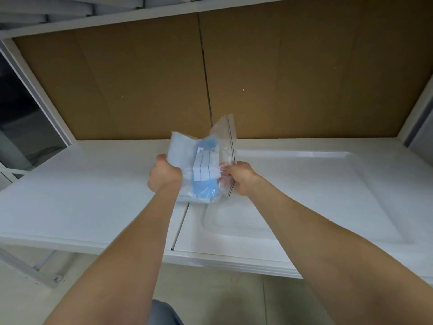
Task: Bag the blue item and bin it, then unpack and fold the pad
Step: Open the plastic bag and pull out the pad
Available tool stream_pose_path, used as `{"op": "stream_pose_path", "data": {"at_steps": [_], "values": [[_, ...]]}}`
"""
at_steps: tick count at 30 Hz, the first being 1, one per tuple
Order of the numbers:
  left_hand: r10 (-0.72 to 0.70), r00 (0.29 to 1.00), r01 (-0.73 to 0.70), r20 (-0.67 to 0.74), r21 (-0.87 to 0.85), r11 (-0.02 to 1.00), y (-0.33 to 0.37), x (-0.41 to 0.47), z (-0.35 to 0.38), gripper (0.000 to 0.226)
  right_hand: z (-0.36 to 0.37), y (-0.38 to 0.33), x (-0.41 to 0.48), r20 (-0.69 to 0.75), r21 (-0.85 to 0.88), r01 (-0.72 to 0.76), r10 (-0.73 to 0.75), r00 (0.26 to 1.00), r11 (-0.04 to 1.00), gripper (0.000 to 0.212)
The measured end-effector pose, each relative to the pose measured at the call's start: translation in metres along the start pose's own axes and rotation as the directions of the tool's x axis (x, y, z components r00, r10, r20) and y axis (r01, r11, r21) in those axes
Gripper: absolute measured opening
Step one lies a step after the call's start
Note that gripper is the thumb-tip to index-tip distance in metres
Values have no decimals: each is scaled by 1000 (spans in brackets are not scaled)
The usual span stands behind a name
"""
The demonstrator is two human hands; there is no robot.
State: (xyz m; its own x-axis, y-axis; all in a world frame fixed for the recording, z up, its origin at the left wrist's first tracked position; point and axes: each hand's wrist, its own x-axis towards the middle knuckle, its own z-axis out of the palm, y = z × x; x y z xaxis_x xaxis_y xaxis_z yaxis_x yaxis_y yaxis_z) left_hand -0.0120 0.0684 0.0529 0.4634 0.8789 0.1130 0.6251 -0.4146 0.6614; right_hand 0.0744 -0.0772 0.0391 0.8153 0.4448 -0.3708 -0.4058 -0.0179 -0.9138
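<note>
A brown fibrous board (140,78) backs a smooth white table (82,195). Above the table both hands hold a crinkly clear zip bag (225,141), with the soft blue item (203,188) inside, behind a white ruled label. The left hand (164,174) grips the bag's left side and the right hand (241,177) pinches its zip edge. Bagging looks nearly done; sealing, binning and the pad seem left.

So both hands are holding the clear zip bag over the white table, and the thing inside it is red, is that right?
Not quite. What sits inside the clear zip bag is a blue item, not a red one; the head view shows it plainly. The rest stands: the left hand and the right hand both grip the bag over the white table.
</note>
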Motion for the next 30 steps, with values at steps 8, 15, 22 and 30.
{"op": "stream_pose_path", "data": {"at_steps": [8,15,22,30], "values": [[119,988,-94,103,-219,971,54,-37,19,41,-82,-23,-30,-137,167,82,-59,989,983,7],[234,944,-197,231,-175,965,73,-82,53,36,-166,-20,-64,-353,228,87,-1,936,970,12],[265,928,-294,263,77,953,70,-88,75,33,-197,-7,-81,-302,228,30,42,952,973,9],[387,813,-428,436,-5,904,110,-122,92,34,-192,-1,-82,-259,189,-16,66,964,982,11]]}}
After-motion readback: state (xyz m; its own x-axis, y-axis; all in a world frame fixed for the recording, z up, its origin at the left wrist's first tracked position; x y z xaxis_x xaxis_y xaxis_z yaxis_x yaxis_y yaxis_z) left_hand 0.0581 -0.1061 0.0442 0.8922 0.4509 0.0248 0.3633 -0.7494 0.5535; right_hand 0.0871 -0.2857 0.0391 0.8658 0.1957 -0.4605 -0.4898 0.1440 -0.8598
